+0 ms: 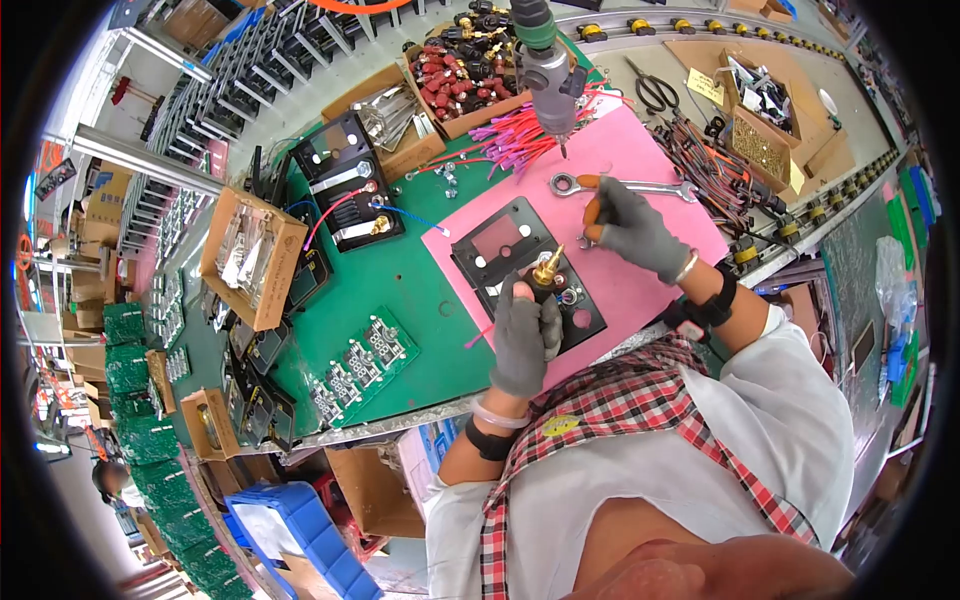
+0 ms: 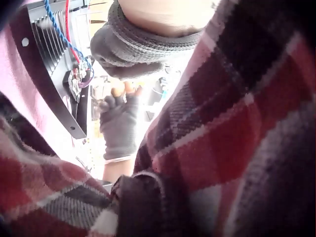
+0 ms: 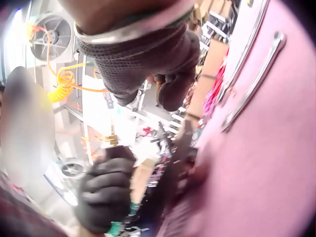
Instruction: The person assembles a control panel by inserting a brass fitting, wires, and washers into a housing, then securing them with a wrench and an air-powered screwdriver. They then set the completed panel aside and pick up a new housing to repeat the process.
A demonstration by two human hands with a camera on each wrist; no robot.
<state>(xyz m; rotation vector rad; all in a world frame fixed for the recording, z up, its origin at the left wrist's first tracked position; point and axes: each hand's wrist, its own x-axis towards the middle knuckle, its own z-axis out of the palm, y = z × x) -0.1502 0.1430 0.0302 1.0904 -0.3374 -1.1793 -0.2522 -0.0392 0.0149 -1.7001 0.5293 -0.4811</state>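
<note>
My gloved left hand (image 1: 522, 343) grips a black binding post with a brass threaded end (image 1: 546, 268), held upright over an open black case (image 1: 515, 238). In the right wrist view the same hand (image 3: 106, 195) has its fingers curled round the black body, brass end up. My right hand (image 1: 640, 232), gloved with bare fingertips, hovers above the pink mat (image 1: 640, 295) with loosely bent fingers and nothing visible in them. Close to those fingertips lies a combination wrench (image 1: 630, 187). Small metal fittings and a wire sit on the case near the left hand.
A power driver (image 1: 550, 85) hangs over the mat. Behind stand a box of red and black binding posts (image 1: 465, 85) and a pile of red wires (image 1: 510, 135). A second case (image 1: 345, 185) and green circuit boards (image 1: 360, 360) lie left. Pliers (image 1: 655, 90) and cables lie right.
</note>
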